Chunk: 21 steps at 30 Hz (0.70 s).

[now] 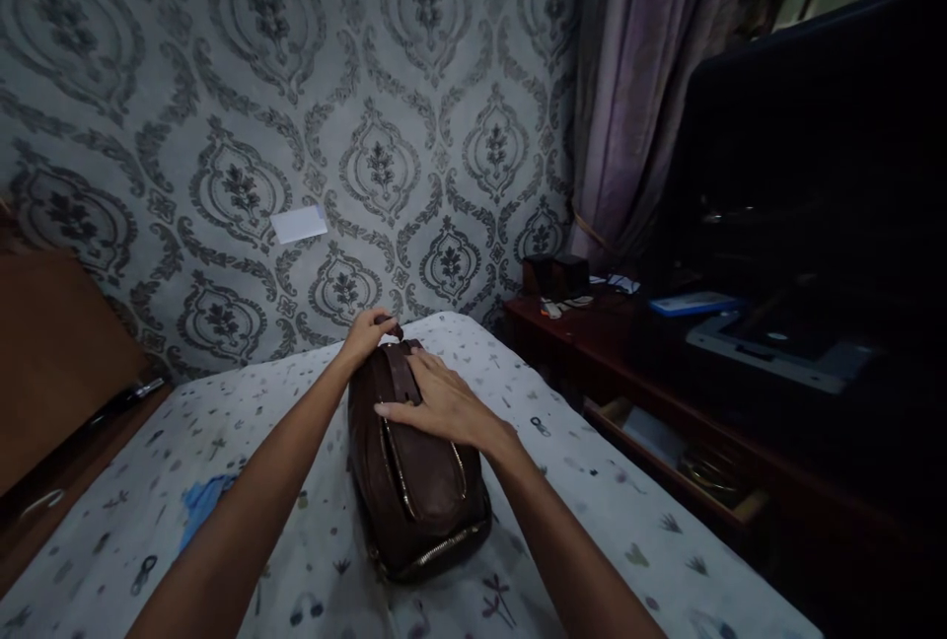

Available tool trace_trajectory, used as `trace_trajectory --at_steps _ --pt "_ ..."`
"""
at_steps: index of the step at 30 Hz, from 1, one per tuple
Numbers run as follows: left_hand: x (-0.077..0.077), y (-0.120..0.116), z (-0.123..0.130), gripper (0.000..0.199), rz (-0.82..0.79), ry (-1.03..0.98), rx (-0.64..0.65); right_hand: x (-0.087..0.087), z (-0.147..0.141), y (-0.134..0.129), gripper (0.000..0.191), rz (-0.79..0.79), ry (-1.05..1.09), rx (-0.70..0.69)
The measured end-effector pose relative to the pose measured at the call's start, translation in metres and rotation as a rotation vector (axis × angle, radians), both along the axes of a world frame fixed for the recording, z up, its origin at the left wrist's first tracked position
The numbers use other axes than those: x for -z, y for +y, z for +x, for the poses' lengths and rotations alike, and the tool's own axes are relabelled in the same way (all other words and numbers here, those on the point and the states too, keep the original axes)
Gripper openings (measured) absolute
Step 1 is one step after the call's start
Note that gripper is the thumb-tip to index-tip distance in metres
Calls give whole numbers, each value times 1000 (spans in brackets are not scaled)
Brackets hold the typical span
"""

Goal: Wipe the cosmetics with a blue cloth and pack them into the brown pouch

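A dark brown leather bag [425, 496] with metal zippers lies on the patterned white bedsheet [296, 540]. At its far end, my left hand [368, 335] has its fingers closed around a small dark strap or handle [390, 327]. My right hand [444, 400] rests on the upper part of the bag with its fingers spread and the thumb apart, near a strap that runs over the top. The near end of the bag, with a curved zipper, faces me.
Left of the bag, a blue cloth [203, 504] lies on the sheet. A dark red desk [569, 328] stands at the right, its drawer [666, 461] pulled out. A brown panel [66, 353] borders the bed at the left, and a patterned wall [414, 254] rises behind.
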State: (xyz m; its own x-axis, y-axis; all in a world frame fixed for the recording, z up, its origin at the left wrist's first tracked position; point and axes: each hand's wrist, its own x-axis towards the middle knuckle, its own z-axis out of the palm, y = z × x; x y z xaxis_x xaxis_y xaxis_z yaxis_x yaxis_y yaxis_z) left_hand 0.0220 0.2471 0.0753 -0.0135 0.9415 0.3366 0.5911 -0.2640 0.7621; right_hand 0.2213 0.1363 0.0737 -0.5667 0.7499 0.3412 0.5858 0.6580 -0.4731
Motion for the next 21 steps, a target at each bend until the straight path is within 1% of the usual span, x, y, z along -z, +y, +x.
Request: trace_trajectory --at_steps 5,10,15,18,21 --pt "5 2 -4 19 21 -72 26 -2 -4 3 53 8 -76 -16" --pt "7 6 -13 23 -44 -97 40 2 -3 3 56 -2 -28 -36" --pt "8 -1 -36 32 -69 -79 37 0 -4 1 71 -80 -3 -58" --pt "14 -8 -51 29 -80 -48 27 1 -4 1 79 -106 -15 -51" --pt "21 -12 -63 24 -95 -21 7 4 -4 3 79 -96 -18 -51"
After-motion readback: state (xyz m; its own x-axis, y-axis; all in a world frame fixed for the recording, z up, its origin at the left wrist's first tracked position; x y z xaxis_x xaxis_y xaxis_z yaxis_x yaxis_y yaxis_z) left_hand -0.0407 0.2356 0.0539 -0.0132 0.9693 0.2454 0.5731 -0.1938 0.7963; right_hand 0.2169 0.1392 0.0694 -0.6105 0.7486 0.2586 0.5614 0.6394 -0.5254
